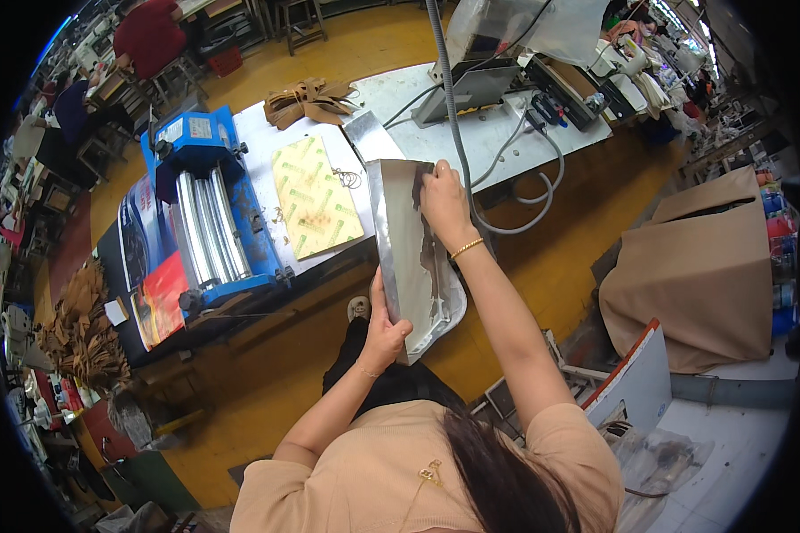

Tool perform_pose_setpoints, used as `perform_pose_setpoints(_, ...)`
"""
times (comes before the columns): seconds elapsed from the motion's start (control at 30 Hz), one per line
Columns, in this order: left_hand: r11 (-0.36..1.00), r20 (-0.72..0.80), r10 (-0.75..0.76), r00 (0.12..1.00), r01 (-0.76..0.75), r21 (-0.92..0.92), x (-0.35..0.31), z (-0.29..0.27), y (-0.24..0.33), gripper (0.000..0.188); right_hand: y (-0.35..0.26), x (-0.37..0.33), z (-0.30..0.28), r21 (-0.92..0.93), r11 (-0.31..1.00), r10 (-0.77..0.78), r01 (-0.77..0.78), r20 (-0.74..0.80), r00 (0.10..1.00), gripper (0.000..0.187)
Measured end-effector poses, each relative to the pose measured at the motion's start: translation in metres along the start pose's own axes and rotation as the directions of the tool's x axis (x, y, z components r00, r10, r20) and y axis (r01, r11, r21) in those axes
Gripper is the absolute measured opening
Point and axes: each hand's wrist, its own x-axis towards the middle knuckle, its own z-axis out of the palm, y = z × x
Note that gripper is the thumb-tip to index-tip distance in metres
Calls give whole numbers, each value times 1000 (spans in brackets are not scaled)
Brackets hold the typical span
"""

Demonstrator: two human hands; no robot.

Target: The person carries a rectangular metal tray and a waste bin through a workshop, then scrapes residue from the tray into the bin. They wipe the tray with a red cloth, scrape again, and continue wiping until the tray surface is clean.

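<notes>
I hold a long, shallow metal tray (398,235) tilted in front of me, beside the table edge. Its inside has a pale grey coating with a ragged brown-edged border down the right side. My left hand (387,336) is closed around the tray's lower left side, thumb over the rim. At the far right corner, the fingers of my right hand (446,200) are curled closed on the tray's edge, next to a dark brown patch. Whether they also pinch a bit of the coating is hidden.
Left on the white table (382,87) stands a blue roller machine (196,133), beside a yellow printed sheet (316,200) and brown strips (309,102). A grey hose (458,133) hangs just beyond the tray. Brown material (693,266) drapes at right. Other people sit far left.
</notes>
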Motion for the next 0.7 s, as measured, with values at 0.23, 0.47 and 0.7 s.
perform_pose_setpoints(0.23,994,-40,-8,999,4,-110,-13,-13,4,103,-7,-39,-45,272,955,113,-120,44,993,18)
perform_pose_setpoints(0.47,989,29,-30,999,34,-142,-19,-11,13,102,-30,-10,-44,375,878,370,-297,-137,919,15)
perform_pose_setpoints(0.7,999,72,-2,997,4,-32,-20,-28,14,100,-52,-1,-5,211,930,331,-301,-123,936,31)
